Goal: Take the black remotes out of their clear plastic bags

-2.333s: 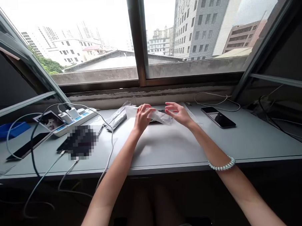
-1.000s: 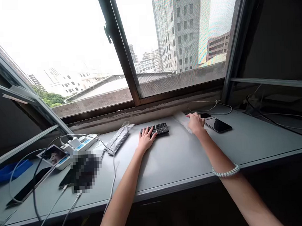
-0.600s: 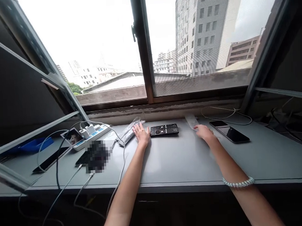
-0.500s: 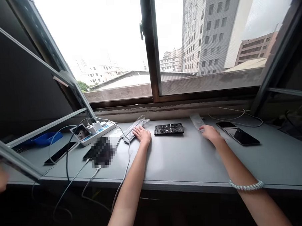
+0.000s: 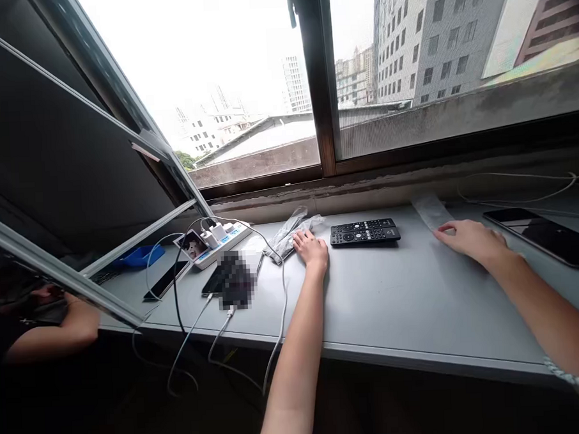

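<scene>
My left hand (image 5: 311, 249) lies with fingers spread on a crumpled clear plastic bag (image 5: 286, 233); what is inside the bag is partly covered. To its right, two black remote controls (image 5: 365, 233) lie side by side on the grey desk, untouched. My right hand (image 5: 473, 240) has thumb and fingers closed at the near end of a flat clear plastic sleeve (image 5: 432, 211), which lies on the desktop. Right of that hand rests a black phone (image 5: 544, 234).
A white power strip (image 5: 223, 245) with chargers stands at the back left, cables trailing over the desk edge. A partly blurred dark device (image 5: 215, 281), another phone (image 5: 167, 280) and a blue tray (image 5: 142, 256) are nearby. Beyond the metal frame shows another person's arm (image 5: 78, 325).
The view has swung left and tilted, so the desk items appear farther right. Another person's arm shows more at the left. Both hands stay at the same plastic pieces.
</scene>
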